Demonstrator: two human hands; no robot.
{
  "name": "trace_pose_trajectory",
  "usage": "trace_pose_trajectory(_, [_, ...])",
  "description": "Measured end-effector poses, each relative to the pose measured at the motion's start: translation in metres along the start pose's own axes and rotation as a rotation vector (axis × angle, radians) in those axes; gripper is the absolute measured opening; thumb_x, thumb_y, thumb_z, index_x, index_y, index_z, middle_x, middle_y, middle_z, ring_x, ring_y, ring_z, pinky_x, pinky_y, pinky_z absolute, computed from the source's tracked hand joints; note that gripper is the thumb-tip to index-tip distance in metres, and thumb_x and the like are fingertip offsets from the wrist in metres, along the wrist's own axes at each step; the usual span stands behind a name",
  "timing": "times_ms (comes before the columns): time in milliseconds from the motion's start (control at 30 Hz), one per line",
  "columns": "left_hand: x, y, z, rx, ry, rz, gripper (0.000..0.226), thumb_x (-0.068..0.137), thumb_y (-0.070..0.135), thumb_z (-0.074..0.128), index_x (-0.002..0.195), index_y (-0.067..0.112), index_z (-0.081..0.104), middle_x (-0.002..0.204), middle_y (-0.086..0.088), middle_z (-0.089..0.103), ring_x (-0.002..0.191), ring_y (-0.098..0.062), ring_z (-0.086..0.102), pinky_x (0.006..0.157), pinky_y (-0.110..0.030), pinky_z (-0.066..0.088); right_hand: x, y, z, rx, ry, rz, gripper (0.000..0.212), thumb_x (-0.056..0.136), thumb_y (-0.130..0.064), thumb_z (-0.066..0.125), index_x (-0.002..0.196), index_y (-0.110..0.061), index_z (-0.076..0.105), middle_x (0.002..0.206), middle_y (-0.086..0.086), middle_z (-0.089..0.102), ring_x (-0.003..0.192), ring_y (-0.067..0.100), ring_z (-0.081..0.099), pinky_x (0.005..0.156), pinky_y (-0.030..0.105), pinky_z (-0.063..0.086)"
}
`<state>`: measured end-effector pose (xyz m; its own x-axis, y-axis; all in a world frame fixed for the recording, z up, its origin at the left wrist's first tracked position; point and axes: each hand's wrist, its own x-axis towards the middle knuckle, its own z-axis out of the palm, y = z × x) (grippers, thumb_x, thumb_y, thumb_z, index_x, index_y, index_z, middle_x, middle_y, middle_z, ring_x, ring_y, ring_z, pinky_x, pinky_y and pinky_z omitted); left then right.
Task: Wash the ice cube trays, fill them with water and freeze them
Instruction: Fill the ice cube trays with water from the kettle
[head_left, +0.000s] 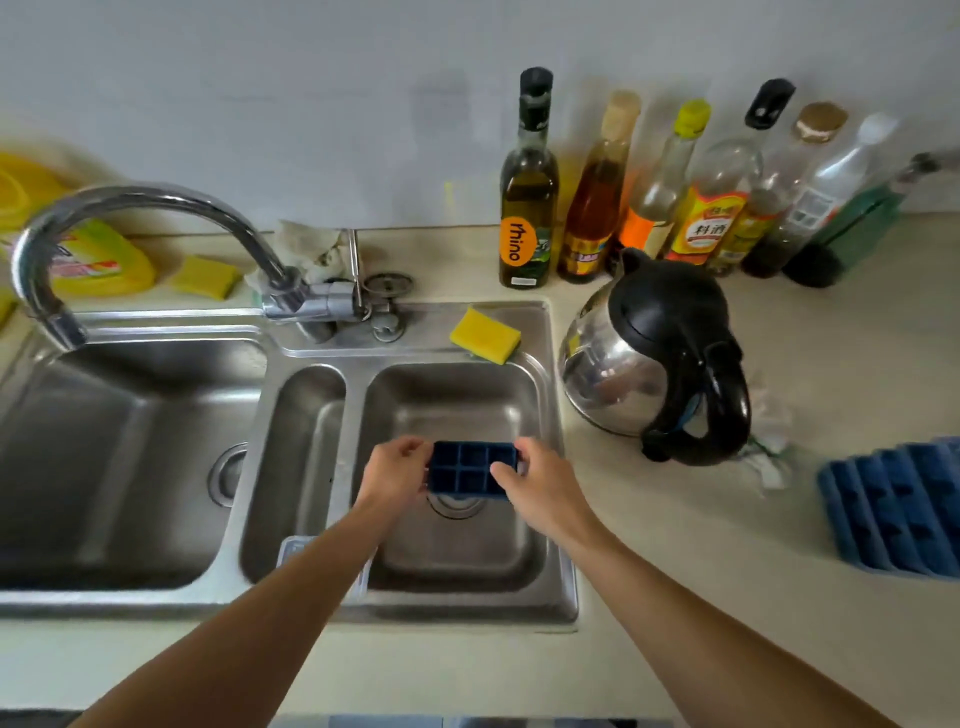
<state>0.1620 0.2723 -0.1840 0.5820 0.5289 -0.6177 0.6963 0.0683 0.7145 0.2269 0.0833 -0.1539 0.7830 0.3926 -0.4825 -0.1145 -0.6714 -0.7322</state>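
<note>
Tray: the small dark-blue ice cube tray, with a grid of square cells facing up, is held level in the air over the right basin of the stainless steel three-basin sink. It sits directly above that basin's round metal drain and does not touch the basin floor.

Left hand: its fingers are curled round the tray's left end and grip it.

Right hand: its fingers are curled round the tray's right end, and the thumb lies across the top edge. Both bare forearms reach in from the lower edge of the view.

Second tray: a larger blue moulded ice cube tray lies flat on the beige countertop, well to the right of the sink. The frame edge cuts it off.

Faucet: the curved chrome faucet is swung left, so its spout hangs over the large left basin, well apart from the held tray.

Other items:
- A yellow rectangular sponge rests on the sink ledge behind the right basin.
- A steel electric kettle with a black lid and handle stands on the countertop just right of the sink.
- A dark glass oil bottle with an orange label heads a row of condiment bottles against the wall.
- A yellow dish-soap bottle and a second yellow sponge lie behind the left basin.
</note>
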Motion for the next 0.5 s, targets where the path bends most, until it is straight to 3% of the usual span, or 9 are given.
trace_pose_trajectory(67, [0.022, -0.008, -0.011, 0.041, -0.031, -0.03, 0.017, 0.1, 0.014, 0.057, 0.1, 0.012, 0.073, 0.093, -0.014, 0.075, 0.081, -0.028, 0.074, 0.069, -0.036, 0.06, 0.023, 0.002, 0.024, 0.062, -0.011, 0.076, 0.011, 0.095, -0.033, 0.06, 0.1, -0.024, 0.061, 0.09, -0.007, 0.063, 0.081, 0.007, 0.061, 0.066, 0.02, 0.052])
trace_pose_trajectory(167, [0.048, -0.022, -0.015, 0.127, -0.13, -0.084, 0.017, 0.099, 0.012, 0.056, 0.092, 0.018, 0.071, 0.098, -0.016, 0.074, 0.09, -0.032, 0.074, 0.08, -0.044, 0.063, 0.051, 0.014, 0.052, 0.151, -0.045, 0.237, 0.008, 0.097, -0.03, 0.06, 0.102, -0.023, 0.06, 0.096, -0.003, 0.065, 0.091, 0.015, 0.065, 0.086, 0.041, 0.06])
trace_pose_trajectory(233, [0.06, -0.03, -0.012, 0.162, -0.172, -0.118, 0.018, 0.098, 0.009, 0.055, 0.09, 0.014, 0.071, 0.095, -0.02, 0.072, 0.086, -0.034, 0.072, 0.077, -0.045, 0.061, 0.065, 0.024, 0.065, 0.168, -0.045, 0.3, 0.007, 0.097, -0.027, 0.059, 0.103, -0.023, 0.061, 0.098, -0.001, 0.065, 0.091, 0.016, 0.065, 0.083, 0.039, 0.058])
trace_pose_trajectory(333, [0.074, -0.04, -0.006, 0.255, -0.226, -0.129, 0.017, 0.097, 0.007, 0.055, 0.093, 0.007, 0.071, 0.079, -0.012, 0.067, 0.066, -0.021, 0.067, 0.049, -0.026, 0.052, 0.076, 0.036, 0.079, 0.277, -0.053, 0.372, 0.006, 0.099, -0.022, 0.059, 0.102, -0.026, 0.061, 0.099, -0.002, 0.065, 0.091, 0.011, 0.062, 0.078, 0.031, 0.051])
trace_pose_trajectory(500, [0.089, -0.047, -0.001, 0.396, -0.305, -0.114, 0.016, 0.097, 0.01, 0.051, 0.084, 0.012, 0.06, 0.073, -0.006, 0.059, 0.064, -0.018, 0.056, 0.051, -0.026, 0.042, 0.087, 0.042, 0.091, 0.345, -0.06, 0.406, 0.026, 0.102, -0.013, 0.057, 0.085, -0.033, 0.057, 0.094, -0.006, 0.064, 0.088, 0.006, 0.06, 0.069, 0.023, 0.045])
